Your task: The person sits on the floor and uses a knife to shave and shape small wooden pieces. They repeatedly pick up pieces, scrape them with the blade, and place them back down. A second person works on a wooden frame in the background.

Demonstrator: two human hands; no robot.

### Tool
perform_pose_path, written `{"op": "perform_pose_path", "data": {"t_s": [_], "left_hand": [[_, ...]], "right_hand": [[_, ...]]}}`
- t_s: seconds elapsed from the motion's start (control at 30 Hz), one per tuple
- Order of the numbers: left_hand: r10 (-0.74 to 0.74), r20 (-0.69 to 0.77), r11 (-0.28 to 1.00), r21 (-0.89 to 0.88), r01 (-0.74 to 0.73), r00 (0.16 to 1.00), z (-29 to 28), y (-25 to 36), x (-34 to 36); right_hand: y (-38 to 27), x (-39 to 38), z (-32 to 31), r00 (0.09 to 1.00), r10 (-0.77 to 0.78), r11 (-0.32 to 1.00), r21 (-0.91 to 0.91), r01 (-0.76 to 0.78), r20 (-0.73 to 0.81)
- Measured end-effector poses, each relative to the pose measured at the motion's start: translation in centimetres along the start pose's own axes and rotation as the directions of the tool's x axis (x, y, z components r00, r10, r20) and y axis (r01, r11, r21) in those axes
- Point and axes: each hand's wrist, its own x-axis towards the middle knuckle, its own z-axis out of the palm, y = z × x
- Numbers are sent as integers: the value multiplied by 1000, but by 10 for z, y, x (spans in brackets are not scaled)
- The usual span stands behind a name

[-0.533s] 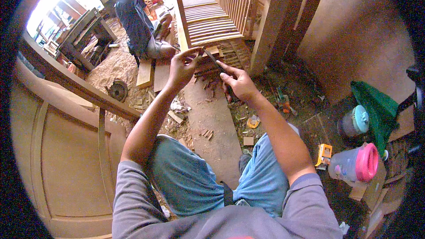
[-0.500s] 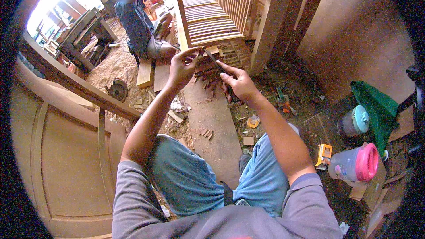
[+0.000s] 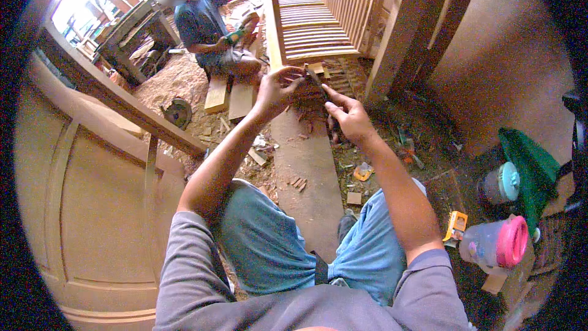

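Note:
Straight ahead, both my hands are raised over a long wooden plank [image 3: 306,165]. My right hand [image 3: 350,116] grips a dark, slim, blade-like tool [image 3: 317,83], its index finger stretched along it. The tool points up and left toward the fingertips of my left hand [image 3: 278,93]. Those fingers are bent in a pinch around something small and dark close to the tool's tip, too small to name. Several small wood pieces [image 3: 299,184] lie on the plank nearer my knees.
A slatted wooden frame [image 3: 318,22] stands ahead. Left are a panelled door [image 3: 104,202] and a round metal disc [image 3: 176,113]. A seated person [image 3: 205,30] holds a dark green object. Right: a pink-lidded jar [image 3: 511,242], teal-lidded tub [image 3: 508,182], green cloth [image 3: 531,156], yellow box [image 3: 456,225].
The whole view has swung slightly left, so things sit further right. My hands keep nearly the same pose. The seated person has shifted, and a dark green object now shows in one hand.

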Motion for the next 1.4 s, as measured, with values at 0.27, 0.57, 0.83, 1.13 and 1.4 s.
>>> {"op": "perform_pose_path", "data": {"t_s": [0.27,0.57,0.83,1.13,1.4], "left_hand": [[-68,122,962,-255,97,990,3,-1,-1],[-57,81,992,-106,65,995,4,-15,1],[-105,151,994,-7,107,983,-1,-20,-3],[-69,444,998,39,58,893,6,-5,-15],[-359,638,933,261,247,681,-30,3,-42]], "right_hand": [[-1,0,0,999,38,999,16,-38,10],[5,1,-3,998,69,996,54,-68,-15],[16,8,-7,998,17,1000,2,-17,-60],[11,10,-11,968,53,974,228,4,-245],[-12,30,-93,947,140,953,300,-49,-291]]}}
